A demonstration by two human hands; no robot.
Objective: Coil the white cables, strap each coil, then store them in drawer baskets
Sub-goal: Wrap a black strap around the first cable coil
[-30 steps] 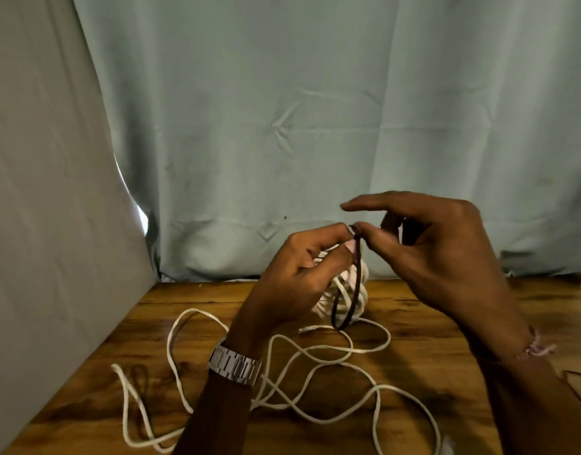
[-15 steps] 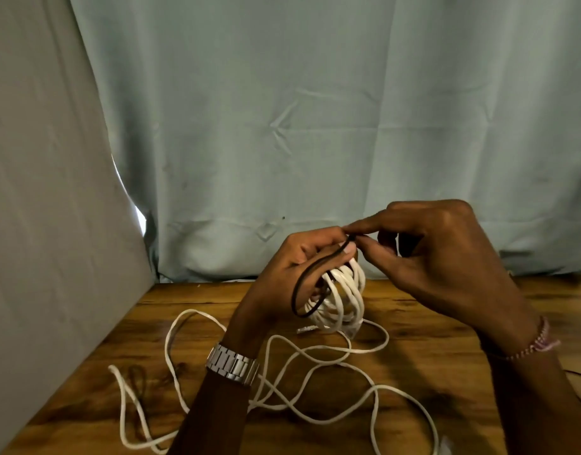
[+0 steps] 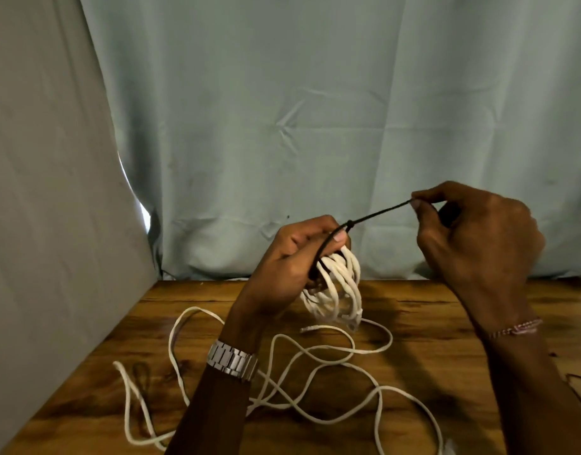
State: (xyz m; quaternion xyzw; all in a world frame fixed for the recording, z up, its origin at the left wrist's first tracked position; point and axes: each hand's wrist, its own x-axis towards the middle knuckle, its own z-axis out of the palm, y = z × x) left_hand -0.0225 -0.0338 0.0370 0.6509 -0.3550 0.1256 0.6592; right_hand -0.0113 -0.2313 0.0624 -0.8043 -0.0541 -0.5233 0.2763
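Loose white cable (image 3: 315,372) is lying in slack loops across the near wooden table (image 3: 446,339), uncoiled. Above it, left hand (image 3: 292,261) is gripping the white coil (image 3: 340,290), thumb pressing near the black strap (image 3: 377,213) head. Right hand (image 3: 473,234) is pinching the strap's tail, drawn taut. Strapping step, likely cinching; next move calls for steady pull while the coil is braced.

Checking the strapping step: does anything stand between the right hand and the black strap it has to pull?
Nothing: the right hand already pinches the black strap, which runs taut to the coil in the left hand.
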